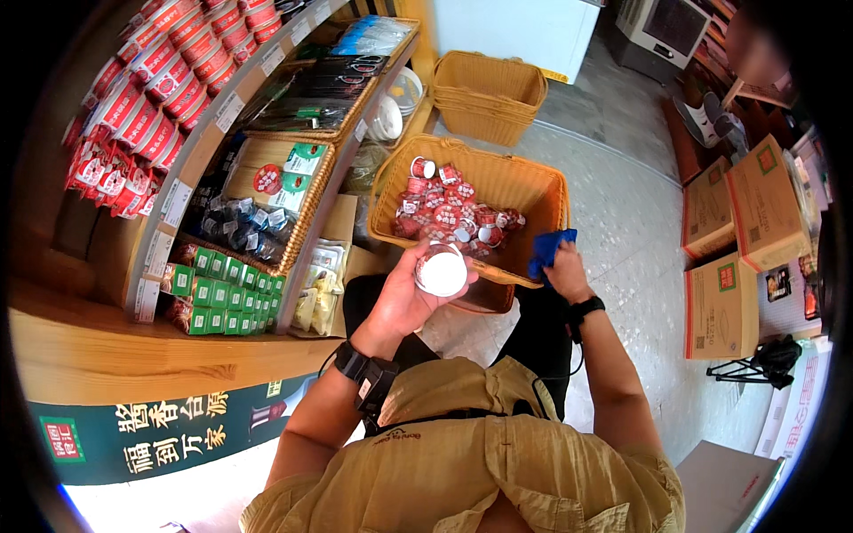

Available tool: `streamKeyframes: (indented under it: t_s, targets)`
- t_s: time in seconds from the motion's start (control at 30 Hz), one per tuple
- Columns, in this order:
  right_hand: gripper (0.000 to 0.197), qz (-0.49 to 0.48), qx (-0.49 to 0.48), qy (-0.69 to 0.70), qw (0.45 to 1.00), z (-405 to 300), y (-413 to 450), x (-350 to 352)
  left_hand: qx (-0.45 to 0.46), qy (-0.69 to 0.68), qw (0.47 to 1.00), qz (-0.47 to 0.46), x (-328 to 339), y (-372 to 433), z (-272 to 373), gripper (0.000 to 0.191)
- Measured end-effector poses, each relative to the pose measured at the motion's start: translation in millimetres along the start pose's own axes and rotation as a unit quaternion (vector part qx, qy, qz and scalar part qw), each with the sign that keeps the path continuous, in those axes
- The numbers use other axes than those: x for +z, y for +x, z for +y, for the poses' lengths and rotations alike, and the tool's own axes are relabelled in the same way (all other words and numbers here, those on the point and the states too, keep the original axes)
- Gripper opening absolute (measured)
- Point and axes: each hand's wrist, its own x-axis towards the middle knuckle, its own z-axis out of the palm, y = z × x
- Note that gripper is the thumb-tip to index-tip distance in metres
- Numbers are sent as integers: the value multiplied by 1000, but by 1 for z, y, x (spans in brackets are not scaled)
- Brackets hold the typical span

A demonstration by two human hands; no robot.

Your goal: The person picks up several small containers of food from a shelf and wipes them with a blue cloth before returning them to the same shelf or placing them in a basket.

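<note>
My left hand (394, 290) holds a small tub (441, 270) with its white end turned up toward me, over the near rim of a woven basket. Inside that orange-brown basket (533, 176) lies a heap of small red-and-white tubs (448, 214), some on their sides with white bottoms showing. Off the basket's near right corner, my right hand (568, 273) grips a crumpled blue cloth (552, 251). Part of another basket (490, 301) shows beneath the near rim. Fingers cover part of the held tub.
Left stands a wooden shelf (133, 360) with stacked red cans (173, 73), green-ended boxes (223, 290) and a wicker tray of packets (330, 150). Nested baskets (490, 93) sit beyond. Cardboard cartons (720, 306) and a small folding stool (760, 365) are at right.
</note>
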Motion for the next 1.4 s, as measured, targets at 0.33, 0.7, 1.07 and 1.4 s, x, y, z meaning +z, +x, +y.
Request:
streamKeyframes:
  t_s: [0.33,0.7,1.07,1.4]
  targets:
    - [58,-149,38,-34,987,-34,-13,14,35,55,998,16,-10,-6,16,44]
    - [49,-96,27,16,995,-28,-23,17,65,65,996,13,-15,-11,26,44]
    - [56,-101,45,67,992,-13,-25,16,55,65,996,10,-16,-8,25,45]
    - [52,-15,-37,199,979,-24,-18,-9,121,47,991,37,-20,-2,10,37]
